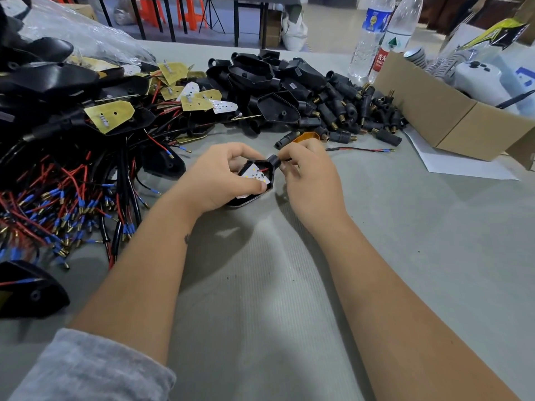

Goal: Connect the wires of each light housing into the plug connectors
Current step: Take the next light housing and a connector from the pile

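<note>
Housing [254,180], black with a white LED board inside, sits at the centre of the frame between my hands, just above the grey table [260,299]. My left hand [220,180] curls round its body, thumb pressing the board. My right hand [307,175] pinches the red-and-black wires [359,149] at the housing's neck.

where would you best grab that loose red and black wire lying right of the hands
Pinch the wire near its blue-sleeved tip, coming from above. It lies flat and alone on the table, and that end points away from the right hand.
</note>
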### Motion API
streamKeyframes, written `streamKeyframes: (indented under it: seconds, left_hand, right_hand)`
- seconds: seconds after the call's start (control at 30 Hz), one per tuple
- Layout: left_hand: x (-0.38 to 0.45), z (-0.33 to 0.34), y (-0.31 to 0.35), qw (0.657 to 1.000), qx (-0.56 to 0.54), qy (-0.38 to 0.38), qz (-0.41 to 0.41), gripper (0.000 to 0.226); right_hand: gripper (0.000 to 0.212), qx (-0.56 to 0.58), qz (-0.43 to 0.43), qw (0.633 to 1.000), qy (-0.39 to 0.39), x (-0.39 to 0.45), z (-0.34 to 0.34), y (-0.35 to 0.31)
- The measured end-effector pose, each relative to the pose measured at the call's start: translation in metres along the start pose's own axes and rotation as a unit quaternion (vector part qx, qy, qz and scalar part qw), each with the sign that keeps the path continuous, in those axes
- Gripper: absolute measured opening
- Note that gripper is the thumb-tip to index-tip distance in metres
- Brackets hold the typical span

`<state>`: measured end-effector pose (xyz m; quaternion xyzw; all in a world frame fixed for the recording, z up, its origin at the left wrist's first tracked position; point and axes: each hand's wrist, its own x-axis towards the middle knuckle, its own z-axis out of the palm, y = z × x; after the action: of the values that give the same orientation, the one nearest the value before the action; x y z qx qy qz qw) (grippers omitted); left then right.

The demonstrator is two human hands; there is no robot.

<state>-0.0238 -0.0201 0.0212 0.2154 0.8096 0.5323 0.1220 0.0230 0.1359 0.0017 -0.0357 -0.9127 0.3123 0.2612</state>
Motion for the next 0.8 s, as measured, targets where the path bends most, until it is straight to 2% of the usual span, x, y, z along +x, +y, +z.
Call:
streamKeyframes:
  seconds: [0.13, 0.23, 0.33, 0.43, 0.57, 0.7, 0.8]
  left_hand:
    - [-0.002, 0.0, 0.0, 1.0, 0.005, 0.004, 0.01, 0.032]
    - [-0.002, 0.0, 0.001, 1.0, -0.007, -0.007, 0.005, 0.007]
    - [0.008, 0.001, 0.001, 0.998, -0.008, 0.042, -0.048, 0.037]
    - [0.008, 0.002, 0.001, 0.999, -0.002, 0.035, -0.041, 0.049]
    - [0.008, 0.003, -0.002, 0.999, 0.023, 0.025, -0.027, 0.056]
    - [0.012, 0.007, 0.002, 0.99, -0.093, 0.073, -0.074, 0.038]
    - [0.012, 0.007, 0.001, 0.978, -0.17, 0.071, -0.101, 0.028]
  right_hand:
    - [0.014, 0.014, -0.01, 1.0, -0.003, 0.001, 0.001, 0.003]
    - [0.012, 0.07, -0.015, 0.997, 0.012, 0.001, -0.001, 0.003]
    - [0.019, 0.117, -0.024, 0.993, -0.007, 0.0, -0.002, -0.002]
    - [0.03, 0.214, 0.034, 0.976, -0.028, -0.002, -0.002, -0.008]
    - [0.022, 0.312, 0.091, 0.946, -0.022, -0.002, -0.005, -0.012]
    - [0.022, 0.322, 0.052, 0.944, -0.046, -0.004, -0.006, -0.016]
    - [0.017, 0.362, 0.028, 0.924, -0.123, -0.01, -0.003, -0.023]
